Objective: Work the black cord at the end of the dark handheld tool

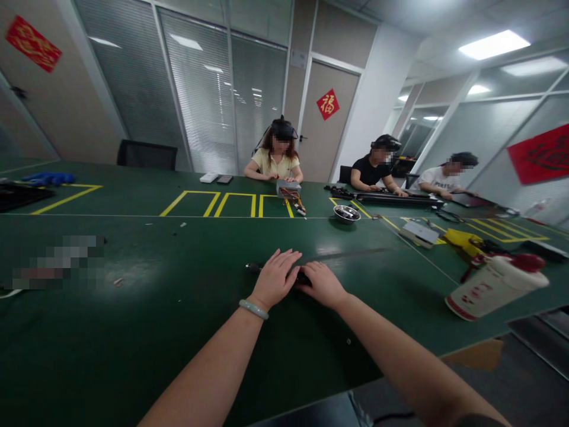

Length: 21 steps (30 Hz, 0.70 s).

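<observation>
A slim black object (254,268) with a shiny metal tip lies low over the green table, mostly covered by my hands; its kind cannot be made out. My left hand (278,276) rests across it, fingers stretched out toward the upper right and thumb pointing at my other hand. A pale green bangle (253,309) circles the left wrist. Close beside it, my right hand (323,283) has its fingers bent round the dark part at the object's right end. The fingertips of the right hand are partly hidden.
The green table (213,350) bears yellow tape marks. A white tumbler (493,290) stands at right. Beyond are a metal bowl (347,214), a white box (420,233) and a grey unit with coloured wires (288,188). Several people sit across the table.
</observation>
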{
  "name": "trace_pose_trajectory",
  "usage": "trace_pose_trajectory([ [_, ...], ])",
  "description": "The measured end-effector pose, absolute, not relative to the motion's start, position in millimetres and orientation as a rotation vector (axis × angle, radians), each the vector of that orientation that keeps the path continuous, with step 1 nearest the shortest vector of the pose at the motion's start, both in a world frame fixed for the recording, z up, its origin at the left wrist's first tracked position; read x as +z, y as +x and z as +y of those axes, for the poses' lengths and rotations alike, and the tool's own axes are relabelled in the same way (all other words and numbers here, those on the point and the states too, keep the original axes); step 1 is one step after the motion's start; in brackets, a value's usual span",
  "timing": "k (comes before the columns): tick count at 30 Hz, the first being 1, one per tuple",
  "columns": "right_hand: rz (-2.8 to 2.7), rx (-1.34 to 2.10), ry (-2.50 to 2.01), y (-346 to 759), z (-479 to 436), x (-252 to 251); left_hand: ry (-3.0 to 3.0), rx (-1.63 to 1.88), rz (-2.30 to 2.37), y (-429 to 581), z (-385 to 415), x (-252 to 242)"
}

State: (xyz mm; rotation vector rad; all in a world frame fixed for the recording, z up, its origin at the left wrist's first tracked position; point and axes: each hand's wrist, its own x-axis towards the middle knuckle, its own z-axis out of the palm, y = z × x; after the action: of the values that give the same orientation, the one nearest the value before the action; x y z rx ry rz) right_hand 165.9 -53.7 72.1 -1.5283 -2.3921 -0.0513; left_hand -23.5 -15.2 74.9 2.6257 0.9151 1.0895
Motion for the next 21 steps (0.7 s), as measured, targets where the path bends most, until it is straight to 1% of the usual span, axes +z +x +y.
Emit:
trace_pose_trajectory([
  [5,-2.411,0.003,-1.421,146.9,-8.8,51.6,2.568,1.046,0.912,-22.0,-5.7,68.2],
  [11,-2.409,0.081,-1.365,142.5,3.3,42.9,2.474,1.050,0.987,-22.9,4.0,64.7],
  [16,-2.432,0.169,-1.383,141.9,-4.2,55.2,2.462,1.000,1.050,-22.7,8.0,60.5],
  [21,-2.455,0.306,-1.440,165.0,-29.6,82.3,2.531,0.924,1.052,-24.2,9.5,56.7],
])
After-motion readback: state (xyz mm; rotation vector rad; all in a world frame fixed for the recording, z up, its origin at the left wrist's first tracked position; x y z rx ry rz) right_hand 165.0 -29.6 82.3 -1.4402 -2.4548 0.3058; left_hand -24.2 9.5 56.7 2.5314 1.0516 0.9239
